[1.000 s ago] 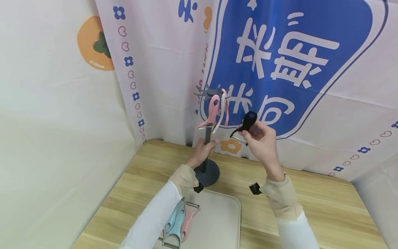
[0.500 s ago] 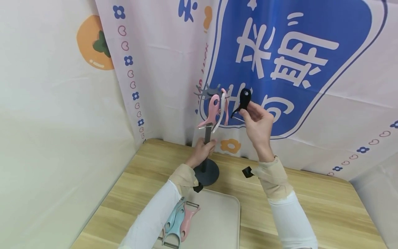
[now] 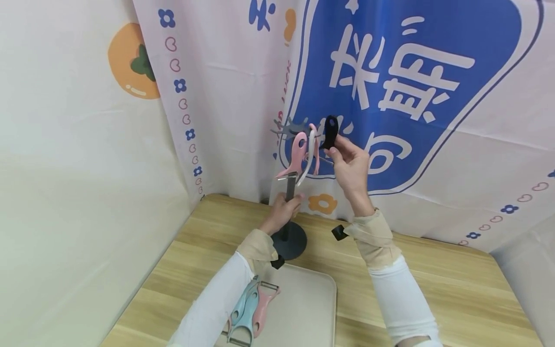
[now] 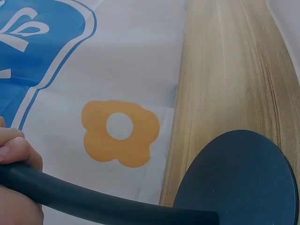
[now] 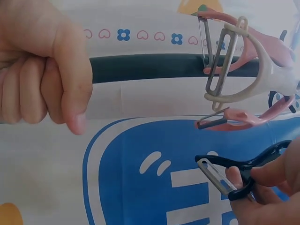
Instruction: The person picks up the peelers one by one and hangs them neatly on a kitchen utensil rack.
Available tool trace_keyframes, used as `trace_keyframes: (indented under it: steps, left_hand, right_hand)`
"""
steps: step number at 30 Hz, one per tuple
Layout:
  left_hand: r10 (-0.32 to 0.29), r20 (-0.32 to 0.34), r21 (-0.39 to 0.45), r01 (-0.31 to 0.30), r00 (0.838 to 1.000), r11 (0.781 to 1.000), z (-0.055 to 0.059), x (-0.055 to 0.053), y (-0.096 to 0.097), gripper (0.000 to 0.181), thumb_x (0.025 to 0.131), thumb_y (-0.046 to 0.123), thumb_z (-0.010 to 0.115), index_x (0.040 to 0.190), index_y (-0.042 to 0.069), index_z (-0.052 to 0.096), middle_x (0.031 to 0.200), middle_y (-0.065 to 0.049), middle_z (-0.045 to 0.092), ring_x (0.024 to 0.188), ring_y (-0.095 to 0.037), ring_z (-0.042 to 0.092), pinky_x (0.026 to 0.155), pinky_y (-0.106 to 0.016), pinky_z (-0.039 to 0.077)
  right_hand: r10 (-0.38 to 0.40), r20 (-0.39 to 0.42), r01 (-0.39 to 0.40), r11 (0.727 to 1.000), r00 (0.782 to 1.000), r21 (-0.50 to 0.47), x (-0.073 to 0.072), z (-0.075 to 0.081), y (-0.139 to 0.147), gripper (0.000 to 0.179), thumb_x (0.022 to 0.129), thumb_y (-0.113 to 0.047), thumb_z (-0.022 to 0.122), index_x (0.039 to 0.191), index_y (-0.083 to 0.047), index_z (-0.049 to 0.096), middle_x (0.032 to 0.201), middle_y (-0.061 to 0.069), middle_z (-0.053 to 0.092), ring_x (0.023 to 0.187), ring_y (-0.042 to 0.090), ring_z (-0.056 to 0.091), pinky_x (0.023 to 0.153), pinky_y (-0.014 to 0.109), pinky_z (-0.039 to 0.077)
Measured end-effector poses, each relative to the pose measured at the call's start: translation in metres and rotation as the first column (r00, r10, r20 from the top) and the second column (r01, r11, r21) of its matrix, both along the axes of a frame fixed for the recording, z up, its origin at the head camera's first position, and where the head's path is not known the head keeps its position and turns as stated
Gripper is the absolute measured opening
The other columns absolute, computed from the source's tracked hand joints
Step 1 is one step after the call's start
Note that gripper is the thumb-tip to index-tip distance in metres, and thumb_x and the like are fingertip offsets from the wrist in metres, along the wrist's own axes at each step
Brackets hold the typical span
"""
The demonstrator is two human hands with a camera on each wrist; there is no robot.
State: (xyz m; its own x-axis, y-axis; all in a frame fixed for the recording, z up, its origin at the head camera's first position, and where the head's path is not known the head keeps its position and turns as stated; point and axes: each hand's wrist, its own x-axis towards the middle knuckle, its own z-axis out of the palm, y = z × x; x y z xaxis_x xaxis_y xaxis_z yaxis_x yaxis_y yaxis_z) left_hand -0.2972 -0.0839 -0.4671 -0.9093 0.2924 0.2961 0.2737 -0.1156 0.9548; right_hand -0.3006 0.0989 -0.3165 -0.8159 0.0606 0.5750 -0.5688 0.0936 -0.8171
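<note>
My left hand [image 3: 284, 212] grips the upright pole of a dark grey hook stand [image 3: 290, 241]. In the left wrist view, the fingers wrap round this pole [image 4: 108, 199]. Two pink peelers, one in front [image 3: 297, 150], and a white peeler [image 5: 276, 77] hang from the stand's hooks [image 3: 291, 128]. My right hand [image 3: 353, 171] pinches a black peeler [image 3: 331, 131] by its lower part, its handle hole uppermost. That peeler is just right of the hanging ones, near the hooks. Seen from the right wrist, it is apart from the nearest pink peeler [image 5: 239, 121].
A beige tray [image 3: 305, 308] lies on the wooden table [image 3: 433, 289] in front of the stand. Blue peelers [image 3: 247, 311] and a pink peeler [image 3: 262, 308] lie at its left, partly behind the left sleeve. A printed cloth [image 3: 234, 106] hangs behind the table.
My right hand has raised the black peeler and carried it left towards the hooks, its handle turning more upright. The left hand stays on the pole, and the hanging peelers have not moved.
</note>
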Motion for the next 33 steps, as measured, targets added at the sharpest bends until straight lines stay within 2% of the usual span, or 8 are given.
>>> trace_keyframes:
  steps: [5, 10, 17, 25, 28, 33]
  left_hand:
    - [0.001, -0.001, 0.012, -0.001, 1.000, 1.000, 0.001, 0.001, 0.000, 0.057, 0.109, 0.025, 0.054, 0.055, 0.017, 0.039, 0.050, 0.012, 0.034, 0.046, -0.007, 0.027, 0.049, -0.025, 0.025]
    - [0.011, -0.001, 0.006, -0.011, 1.000, 1.000, 0.002, 0.002, -0.002, 0.055, 0.108, 0.022, 0.053, 0.055, 0.017, 0.039, 0.050, 0.010, 0.034, 0.046, -0.008, 0.027, 0.049, -0.025, 0.025]
    - [0.019, 0.013, 0.002, -0.019, 1.000, 1.000, 0.003, 0.002, -0.003, 0.056, 0.108, 0.018, 0.053, 0.054, 0.016, 0.039, 0.049, 0.011, 0.034, 0.046, -0.008, 0.027, 0.048, -0.025, 0.024]
    - [0.022, 0.012, -0.035, -0.022, 1.000, 0.999, 0.003, 0.002, -0.003, 0.055, 0.109, 0.024, 0.054, 0.057, 0.016, 0.040, 0.051, 0.009, 0.034, 0.047, -0.010, 0.027, 0.049, -0.027, 0.024]
    - [0.021, 0.012, -0.035, -0.020, 1.000, 0.999, 0.003, 0.002, -0.002, 0.055, 0.110, 0.023, 0.054, 0.057, 0.015, 0.040, 0.051, 0.009, 0.034, 0.047, -0.010, 0.027, 0.050, -0.026, 0.024]
    - [0.020, 0.003, -0.033, -0.019, 1.000, 0.999, 0.002, 0.002, -0.001, 0.056, 0.110, 0.022, 0.055, 0.056, 0.014, 0.040, 0.050, 0.011, 0.034, 0.047, -0.009, 0.027, 0.050, -0.026, 0.024]
  right_hand:
    - [0.018, 0.003, -0.018, 1.000, 1.000, 0.002, -0.001, 0.004, -0.007, 0.034, 0.103, 0.006, 0.062, 0.135, -0.002, 0.071, 0.128, 0.020, 0.072, 0.111, 0.024, 0.076, 0.098, 0.027, 0.059]
    - [0.009, 0.001, -0.009, 1.000, 1.000, 0.008, -0.002, 0.008, -0.014, 0.033, 0.103, 0.001, 0.067, 0.134, -0.007, 0.073, 0.129, 0.018, 0.074, 0.115, 0.021, 0.075, 0.091, 0.024, 0.060]
    - [0.031, -0.004, -0.031, 0.999, 1.000, 0.007, -0.003, 0.014, -0.022, 0.033, 0.102, 0.002, 0.068, 0.134, -0.005, 0.072, 0.132, 0.017, 0.073, 0.122, 0.027, 0.072, 0.102, 0.030, 0.057]
    - [0.071, 0.022, -0.072, 0.996, 0.997, 0.045, -0.004, 0.019, -0.023, 0.033, 0.104, 0.002, 0.064, 0.136, -0.006, 0.071, 0.137, 0.015, 0.072, 0.126, 0.027, 0.071, 0.103, 0.029, 0.056]
    - [0.097, 0.024, -0.099, 0.993, 0.995, 0.058, -0.006, 0.018, -0.023, 0.033, 0.105, 0.003, 0.062, 0.136, -0.004, 0.070, 0.138, 0.016, 0.071, 0.126, 0.026, 0.070, 0.099, 0.024, 0.057]
    - [0.106, 0.028, -0.108, 0.990, 0.994, 0.088, -0.008, 0.017, -0.024, 0.031, 0.106, 0.000, 0.061, 0.135, -0.005, 0.072, 0.137, 0.017, 0.071, 0.114, 0.015, 0.073, 0.082, 0.015, 0.056]
